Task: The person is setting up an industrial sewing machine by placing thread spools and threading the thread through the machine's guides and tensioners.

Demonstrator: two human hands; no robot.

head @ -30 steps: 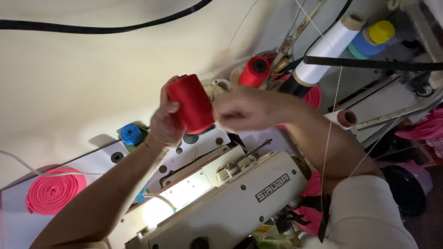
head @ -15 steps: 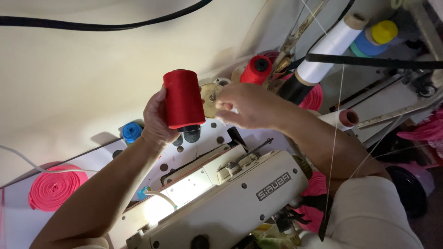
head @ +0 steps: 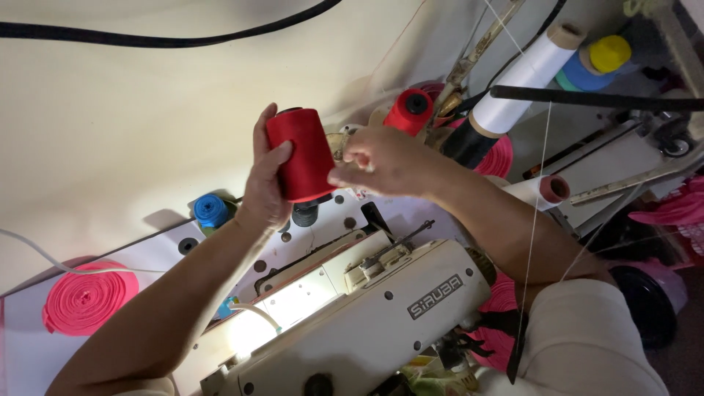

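Your left hand [head: 265, 183] now holds the red thread cone [head: 301, 154] upright above the sewing machine [head: 352, 315], fingers clamped round it. Your right hand [head: 385, 161] has let go, its fingers pinched together just beside the cone.

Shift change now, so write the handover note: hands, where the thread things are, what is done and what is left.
Left hand grips the red cone, held upright above the sewing machine.
Right hand pinches at the cone's side, apparently at a thread end; the thread itself is too fine to see.
Done: cone is lifted off the table.
Left: it sits on no stand pin and looks unthreaded. A second red spool and a white spool sit behind.
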